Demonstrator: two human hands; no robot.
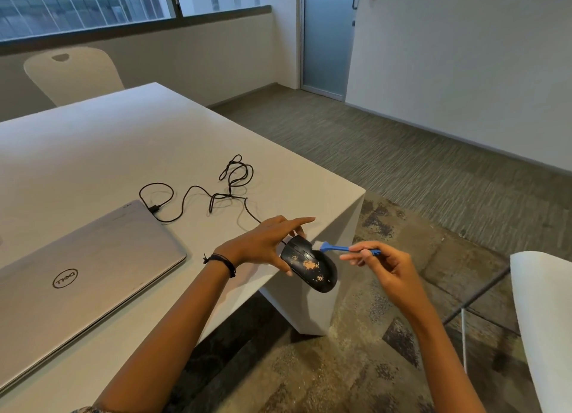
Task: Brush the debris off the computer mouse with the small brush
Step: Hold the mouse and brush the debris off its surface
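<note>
My left hand holds a black wired computer mouse by its sides, lifted past the table's right front corner. Pale orange debris speckles the mouse's back. My right hand pinches the handle of a small blue brush. The brush's white bristles touch the mouse's upper right edge, near its front. The mouse's black cable runs back in loose loops across the table.
A closed silver laptop lies on the white table to the left, with the cable's plug beside it. White chairs stand behind the table and at the right edge. Patterned carpet lies below the mouse.
</note>
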